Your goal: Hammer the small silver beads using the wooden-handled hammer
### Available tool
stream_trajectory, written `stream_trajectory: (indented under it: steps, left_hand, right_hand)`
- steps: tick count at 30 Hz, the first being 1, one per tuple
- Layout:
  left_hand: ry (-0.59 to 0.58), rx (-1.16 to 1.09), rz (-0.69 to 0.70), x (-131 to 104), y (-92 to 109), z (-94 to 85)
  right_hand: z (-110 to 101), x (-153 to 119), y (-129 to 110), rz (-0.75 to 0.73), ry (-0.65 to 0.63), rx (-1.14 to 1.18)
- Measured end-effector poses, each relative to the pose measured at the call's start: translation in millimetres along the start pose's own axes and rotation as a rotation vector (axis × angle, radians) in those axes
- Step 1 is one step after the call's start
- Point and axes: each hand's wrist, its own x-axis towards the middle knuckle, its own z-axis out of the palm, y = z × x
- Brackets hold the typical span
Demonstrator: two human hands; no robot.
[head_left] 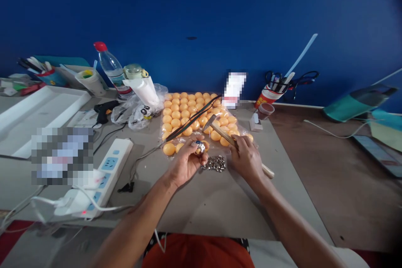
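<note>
My left hand [185, 163] is closed around a small round piece [200, 147] with white, blue and shiny spots; its exact kind is too small to make out. My right hand [248, 159] grips a hammer [221, 132] by its wooden handle, the metal head pointing up and left over the orange balls. Between and just below the hands lies a small heap of shiny metal bits [217, 163]. Beyond them, several orange balls [185, 113] lie in rows in clear plastic, with a dark strap across them. One orange ball [168, 149] sits at the near left corner.
A white power strip [108, 165] with plugs and cables lies at left, near a glue gun [105, 111] and a white tray [47, 109]. A water bottle [111, 67] stands behind. At right are a red pen cup [269, 94], a teal container [351, 102] and a phone [378, 155].
</note>
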Motion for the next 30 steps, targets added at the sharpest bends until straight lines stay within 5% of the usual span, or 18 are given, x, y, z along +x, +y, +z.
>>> stream_trajectory:
  steps: [15, 30]
  left_hand:
    - [-0.055, 0.314, -0.016, -4, -3, 3.2]
    - [-0.065, 0.245, 0.004, 3, -8, -7.9]
  right_hand:
    - [0, 0, -13, -0.049, -0.132, -0.142]
    - [1, 2, -16, -0.081, -0.145, -0.173]
